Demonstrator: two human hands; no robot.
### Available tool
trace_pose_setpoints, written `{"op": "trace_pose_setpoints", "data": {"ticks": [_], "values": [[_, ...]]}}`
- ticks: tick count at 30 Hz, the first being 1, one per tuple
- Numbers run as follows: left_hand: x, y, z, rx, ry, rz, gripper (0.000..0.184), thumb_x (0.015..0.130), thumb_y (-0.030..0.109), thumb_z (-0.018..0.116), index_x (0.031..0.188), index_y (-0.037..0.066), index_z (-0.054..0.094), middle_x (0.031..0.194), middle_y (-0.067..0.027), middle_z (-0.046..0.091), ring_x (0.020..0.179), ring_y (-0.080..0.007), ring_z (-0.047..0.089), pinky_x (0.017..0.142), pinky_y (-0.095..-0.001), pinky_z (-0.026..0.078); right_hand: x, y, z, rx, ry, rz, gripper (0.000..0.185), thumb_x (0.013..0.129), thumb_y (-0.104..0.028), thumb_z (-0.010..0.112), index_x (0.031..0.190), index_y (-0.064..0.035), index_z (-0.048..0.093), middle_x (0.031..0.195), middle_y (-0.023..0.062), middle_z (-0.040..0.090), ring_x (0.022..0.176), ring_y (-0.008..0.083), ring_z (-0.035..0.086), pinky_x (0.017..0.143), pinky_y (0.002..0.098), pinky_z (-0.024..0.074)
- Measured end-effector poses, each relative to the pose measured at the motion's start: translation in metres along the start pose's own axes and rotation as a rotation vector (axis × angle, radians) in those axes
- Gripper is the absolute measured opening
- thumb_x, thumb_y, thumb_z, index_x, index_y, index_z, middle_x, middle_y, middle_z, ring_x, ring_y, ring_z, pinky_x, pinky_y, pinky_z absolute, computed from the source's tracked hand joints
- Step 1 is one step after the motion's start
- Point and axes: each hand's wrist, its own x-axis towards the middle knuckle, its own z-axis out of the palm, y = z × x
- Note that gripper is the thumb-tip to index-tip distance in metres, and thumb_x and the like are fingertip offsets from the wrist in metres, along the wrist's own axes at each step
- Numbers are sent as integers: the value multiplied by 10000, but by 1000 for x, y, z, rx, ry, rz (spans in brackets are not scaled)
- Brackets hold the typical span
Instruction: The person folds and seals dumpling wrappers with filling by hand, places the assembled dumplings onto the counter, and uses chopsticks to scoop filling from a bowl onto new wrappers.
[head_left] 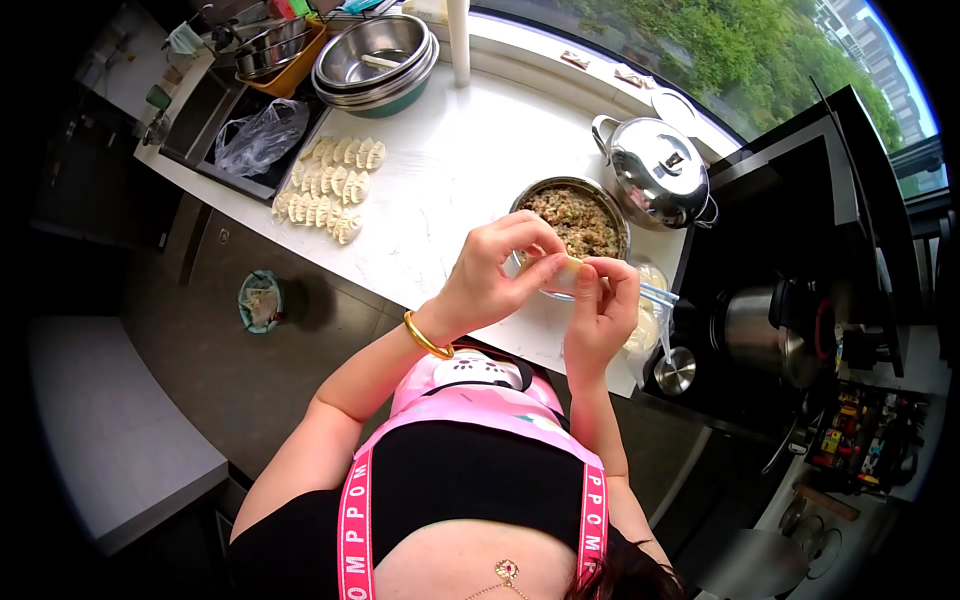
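Head view: left hand (500, 265) and right hand (604, 310) pinch dough (572, 268) between fingers (588, 284), near bowl (626, 234) of filling (575, 215); dumplings (325, 182) rowed on desk (445, 190).

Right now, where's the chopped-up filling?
In the head view, the filling is right of centre, in a round bowl, just beyond the left hand and right hand, left of the lidded pot.

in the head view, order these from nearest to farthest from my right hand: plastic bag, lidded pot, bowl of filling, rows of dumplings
From your right hand:
1. bowl of filling, just ahead
2. lidded pot, ahead and right
3. rows of dumplings, left
4. plastic bag, far left
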Motion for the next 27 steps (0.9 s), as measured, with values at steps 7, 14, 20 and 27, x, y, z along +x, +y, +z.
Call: {"op": "trace_pose_setpoints", "data": {"ticks": [7,14,20,27], "values": [[-6,3,-4,3,34,8,73,820,25,700,878,3,661,854,-90,655,801,-158,650,725,-279,543,0,-1,-2,98,31,21,118,953,-108,614,999,-14,558,892,7,564,722,41,513,625,170,409],[-12,7,-6,18,62,10,70,803,18,713,849,0,663,824,-87,660,740,-160,651,662,-264,541,2,-7,-1,38,-64,-37,136,891,-66,679,992,15,637,943,80,601,837,135,591,726,235,479],[-16,6,-8,54,30,5,56,805,-9,698,846,4,663,827,-81,659,745,-147,643,670,-256,543,0,-1,-6,31,-131,-13,119,860,-41,705,934,38,657,917,104,631,828,160,609,720,249,490],[-14,24,-5,-63,74,-120,168,809,9,707,973,14,670,956,-78,655,874,-143,654,744,-271,587,-7,-6,-4,290,-77,116,86,916,-33,642,965,37,634,928,94,650,790,130,636,659,240,546]]}}
